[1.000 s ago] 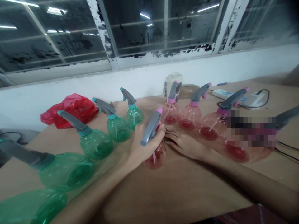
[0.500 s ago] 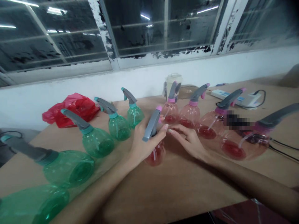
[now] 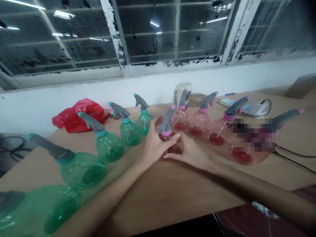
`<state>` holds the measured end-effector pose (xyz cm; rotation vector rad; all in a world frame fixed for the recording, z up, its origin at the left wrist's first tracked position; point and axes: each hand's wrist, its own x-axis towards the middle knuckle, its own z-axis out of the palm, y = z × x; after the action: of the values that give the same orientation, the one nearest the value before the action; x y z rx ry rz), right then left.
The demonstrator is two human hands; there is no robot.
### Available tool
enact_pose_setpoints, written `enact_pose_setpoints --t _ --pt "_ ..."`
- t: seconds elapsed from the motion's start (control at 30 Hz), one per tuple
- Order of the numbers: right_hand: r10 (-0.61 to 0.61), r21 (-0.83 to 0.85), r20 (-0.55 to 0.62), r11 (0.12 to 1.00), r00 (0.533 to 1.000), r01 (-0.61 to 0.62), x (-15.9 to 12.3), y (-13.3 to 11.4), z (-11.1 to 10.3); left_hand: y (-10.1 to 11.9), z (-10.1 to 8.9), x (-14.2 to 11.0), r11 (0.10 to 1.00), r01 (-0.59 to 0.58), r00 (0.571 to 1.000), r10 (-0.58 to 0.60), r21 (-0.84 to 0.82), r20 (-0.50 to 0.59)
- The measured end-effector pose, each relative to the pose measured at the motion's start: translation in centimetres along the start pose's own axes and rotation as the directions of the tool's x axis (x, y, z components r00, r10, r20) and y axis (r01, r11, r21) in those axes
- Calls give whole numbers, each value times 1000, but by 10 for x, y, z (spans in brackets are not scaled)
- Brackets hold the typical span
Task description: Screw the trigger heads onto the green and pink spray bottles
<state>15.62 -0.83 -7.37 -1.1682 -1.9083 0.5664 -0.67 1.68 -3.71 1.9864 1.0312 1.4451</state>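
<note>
A pink spray bottle [image 3: 167, 121] with a grey and pink trigger head stands upright in the middle of the table. Around its left side curls my left hand [image 3: 155, 143], its thumb across the front just below the pink collar. My right hand [image 3: 192, 149] cups the body from the right, thumb low in front; its far fingertips are partly hidden. Much of the bottle's body is covered by the two hands. Close behind are several more pink spray bottles [image 3: 199, 122], and to the left runs a row of green spray bottles [image 3: 110, 144].
A red plastic bag [image 3: 82, 115] lies at the back left. Behind the pink row stands a paper cup [image 3: 183, 86]. A white power strip [image 3: 255, 108] with black cables is at the right. The wall [image 3: 150, 84] and windows bound the far side.
My right hand has come from resting beside the bottle to closing around its body. The bottle's head has swung more upright, and my left hand has slid down from the head.
</note>
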Motion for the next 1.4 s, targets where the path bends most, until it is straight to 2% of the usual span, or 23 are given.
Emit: enact_pose_setpoints --t 0.1,0.2,0.3,0.37,0.5,0.73,0.9,1.13,1.27,1.4 --pt "9 6 -64 1000 998 -8 18 18 -1 -15 2 -19 999 33 998 -30 41 -55" --pt "30 -13 -78 999 997 -31 36 29 -1 -23 3 -41 994 37 996 -29 99 -86" --pt "67 -96 -70 993 995 -73 48 29 -2 -24 6 -57 990 39 999 -34 134 -42" --pt "94 -153 -62 983 994 -103 55 25 -3 -23 7 -62 990 -12 1000 12 144 5" --pt "145 -254 -59 955 988 -156 66 21 -5 -20 9 -64 978 -134 989 124 157 76" --pt "200 -305 -85 927 976 -217 83 32 -12 -19 9 -64 976 -105 991 86 192 101" --pt "149 -215 -40 964 988 -154 92 43 -12 -21 10 -64 975 -79 992 57 209 109" --pt "54 -132 -17 990 998 -55 108 57 1 -25 11 -65 972 -76 991 48 223 127" --pt "63 -148 -35 987 997 -68 105 50 0 -26 11 -65 968 -71 990 40 242 134" --pt "52 -261 -76 963 996 -71 96 34 -21 -26 11 -65 969 -65 990 34 240 134"
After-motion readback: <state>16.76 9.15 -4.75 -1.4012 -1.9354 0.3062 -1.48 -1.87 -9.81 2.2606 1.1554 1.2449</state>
